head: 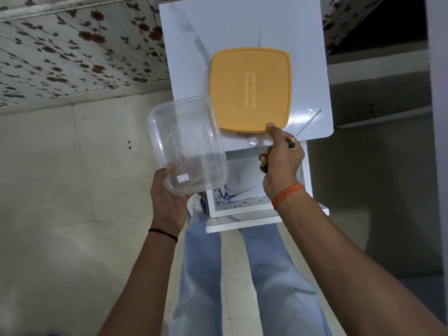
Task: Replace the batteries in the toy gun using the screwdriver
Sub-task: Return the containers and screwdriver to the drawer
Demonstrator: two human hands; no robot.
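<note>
The left hand (169,202) holds a clear, empty plastic box (186,146) at centre frame. The right hand (281,161) grips the thin black-and-yellow screwdriver (294,139) and pinches the square orange plastic lid (249,89) over the white counter (232,30), probably to set it down. No toy gun shows.

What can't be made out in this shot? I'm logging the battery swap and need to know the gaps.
Head view:
- Screwdriver: the right hand covers most of the handle.
- Tip of the shaft: too thin to tell the type.
- Orange lid: embossed wording too blurred to read.
- Open drawer: the hand and the clear container, held in the left hand, hide part of it.
- Toy gun, batteries: not visible.
</note>
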